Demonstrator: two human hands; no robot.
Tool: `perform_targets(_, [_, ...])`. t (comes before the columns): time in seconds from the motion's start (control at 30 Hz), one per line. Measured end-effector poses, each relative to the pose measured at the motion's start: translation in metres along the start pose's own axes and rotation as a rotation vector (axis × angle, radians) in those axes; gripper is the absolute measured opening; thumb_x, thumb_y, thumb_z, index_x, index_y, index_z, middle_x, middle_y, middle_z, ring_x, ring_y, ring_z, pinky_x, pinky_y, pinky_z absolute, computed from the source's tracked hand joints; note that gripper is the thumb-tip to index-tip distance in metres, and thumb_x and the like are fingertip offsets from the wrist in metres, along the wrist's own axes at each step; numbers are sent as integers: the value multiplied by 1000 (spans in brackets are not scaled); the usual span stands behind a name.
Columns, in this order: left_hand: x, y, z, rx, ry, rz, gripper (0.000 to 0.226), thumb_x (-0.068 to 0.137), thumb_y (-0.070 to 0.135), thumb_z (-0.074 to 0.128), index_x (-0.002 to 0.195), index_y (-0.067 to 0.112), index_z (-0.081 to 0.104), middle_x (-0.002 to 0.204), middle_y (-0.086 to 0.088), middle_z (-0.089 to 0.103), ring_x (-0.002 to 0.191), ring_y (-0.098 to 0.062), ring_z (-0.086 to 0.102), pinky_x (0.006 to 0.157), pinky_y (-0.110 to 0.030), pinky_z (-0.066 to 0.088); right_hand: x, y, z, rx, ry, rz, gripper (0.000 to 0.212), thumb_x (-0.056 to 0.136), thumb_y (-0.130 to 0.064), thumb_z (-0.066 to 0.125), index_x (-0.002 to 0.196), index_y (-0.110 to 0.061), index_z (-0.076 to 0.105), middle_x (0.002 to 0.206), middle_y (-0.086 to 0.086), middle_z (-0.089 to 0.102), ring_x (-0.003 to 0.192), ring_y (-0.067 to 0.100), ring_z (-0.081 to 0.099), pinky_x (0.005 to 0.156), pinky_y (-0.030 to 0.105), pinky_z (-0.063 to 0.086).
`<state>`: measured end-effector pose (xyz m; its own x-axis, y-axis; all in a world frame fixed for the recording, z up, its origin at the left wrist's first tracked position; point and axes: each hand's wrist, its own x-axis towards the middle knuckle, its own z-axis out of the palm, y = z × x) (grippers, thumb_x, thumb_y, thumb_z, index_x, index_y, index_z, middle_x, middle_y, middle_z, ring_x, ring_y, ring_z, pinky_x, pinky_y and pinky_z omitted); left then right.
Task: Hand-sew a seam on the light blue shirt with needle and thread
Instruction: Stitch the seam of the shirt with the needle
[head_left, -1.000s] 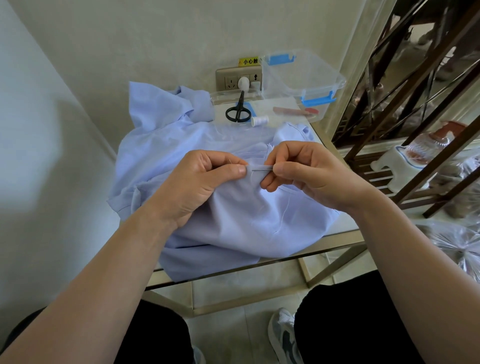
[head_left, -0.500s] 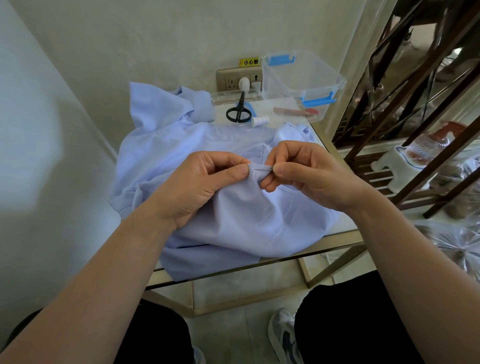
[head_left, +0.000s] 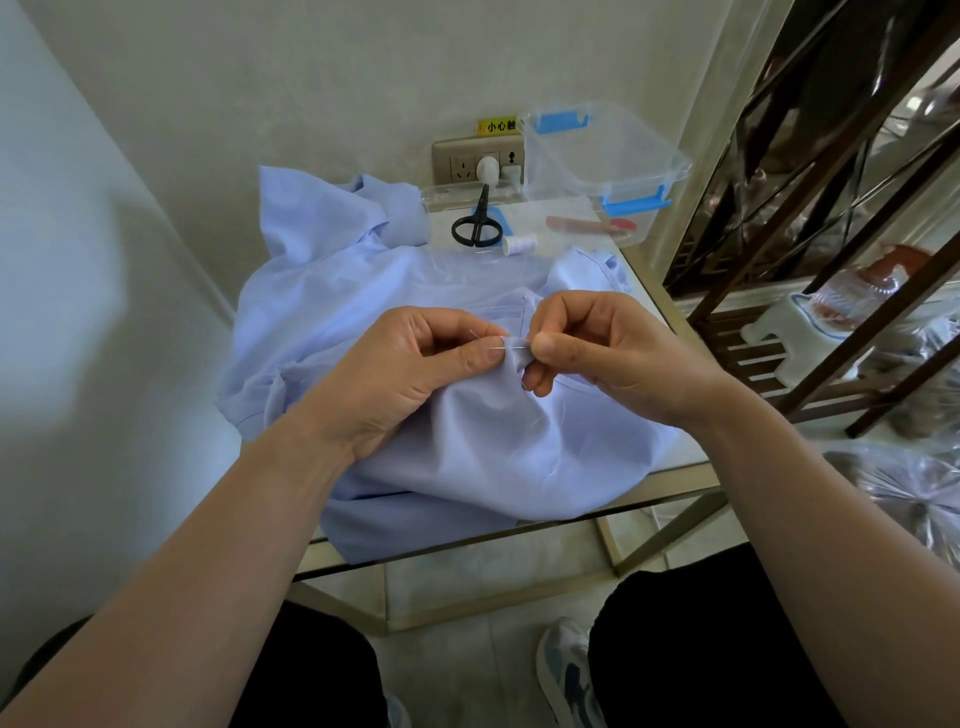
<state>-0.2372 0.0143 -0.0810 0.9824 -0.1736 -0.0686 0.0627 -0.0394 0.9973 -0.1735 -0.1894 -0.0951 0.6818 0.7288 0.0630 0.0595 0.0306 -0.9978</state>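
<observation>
One desk (head_left: 691, 452) carries one light blue shirt (head_left: 467, 447), heaped over its top and spilling past the near edge. Two hands meet above it. The left hand (head_left: 405, 364) and right hand (head_left: 613, 353) are closer than half a second ago, and the fold between them, then stretched, is bunched short. Both hands' fingers pinch that fold. Behind lie one clear box (head_left: 608, 156), one pair of scissors (head_left: 475, 226) and one thread spool (head_left: 521, 243). One needle (head_left: 496, 339) shows at the left thumb tip.
</observation>
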Motion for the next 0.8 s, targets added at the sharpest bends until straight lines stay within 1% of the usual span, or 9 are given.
perform_targets(0.07, [-1, -1, 0, 6, -15, -3, 9, 77, 26, 69, 77, 21, 77, 83, -2, 71, 84, -11, 64, 85, -24, 50, 0, 1, 2, -3, 11, 4, 12, 89, -13, 59, 87, -1, 59, 77, 4, 70, 73, 16, 65, 74, 23, 51])
perform_targets(0.17, [0, 0, -1, -7, 9, 0, 8, 79, 23, 73, 72, 23, 75, 77, 2, 67, 77, -9, 59, 79, -22, 48, 2, 2, 0, 14, 43, 6, 15, 90, -16, 62, 88, -1, 61, 80, 6, 70, 75, 19, 66, 75, 25, 52])
perform_targets(0.27, [1, 1, 0, -88, 27, -8, 8, 75, 23, 69, 70, 20, 74, 72, 3, 67, 70, -7, 60, 71, -17, 50, 2, 5, -2, 69, 68, 12, 12, 91, -14, 58, 91, -2, 59, 85, 10, 70, 77, 20, 67, 76, 27, 53])
perform_targets(0.37, [1, 2, 0, -119, 36, -15, 9, 74, 22, 68, 69, 19, 74, 72, 2, 68, 69, -8, 62, 70, -18, 52, 3, 6, -3, 89, 83, -23, 8, 91, -11, 57, 90, -3, 57, 91, 14, 69, 80, 21, 66, 79, 29, 52])
perform_targets(0.43, [1, 1, 1, -114, 41, -21, 10, 74, 23, 67, 68, 20, 74, 71, 3, 68, 70, -8, 61, 70, -18, 51, 3, 7, -2, 63, 91, -38, 6, 89, -9, 59, 89, -3, 59, 87, 12, 66, 78, 19, 63, 80, 27, 51])
perform_targets(0.5, [0, -1, 2, -72, 27, -23, 10, 75, 26, 67, 69, 22, 75, 73, 4, 69, 71, -7, 62, 70, -17, 50, 5, 8, 1, 29, 100, -33, 5, 87, -10, 63, 85, -5, 61, 82, 5, 63, 77, 16, 59, 81, 25, 49])
perform_targets(0.6, [0, -1, 2, -39, 5, -28, 11, 76, 27, 67, 70, 23, 76, 76, 2, 71, 73, -8, 63, 71, -18, 51, 7, 10, 4, -16, 111, -17, 7, 84, -16, 68, 82, -9, 65, 78, 0, 62, 78, 16, 56, 82, 27, 49])
perform_targets(0.67, [0, -1, 1, -45, 21, -22, 11, 76, 27, 68, 71, 21, 75, 77, 1, 71, 74, -9, 63, 73, -19, 52, 7, 9, 4, -34, 127, -12, 12, 84, -21, 69, 85, -9, 66, 79, 1, 64, 78, 16, 58, 82, 27, 49])
perform_targets(0.8, [1, 1, 1, -83, 52, -11, 9, 76, 21, 66, 73, 15, 71, 71, 2, 69, 67, -6, 62, 65, -16, 50, 6, 8, 2, -14, 135, 3, 12, 88, -13, 61, 93, -3, 65, 82, 5, 68, 78, 17, 63, 82, 29, 50])
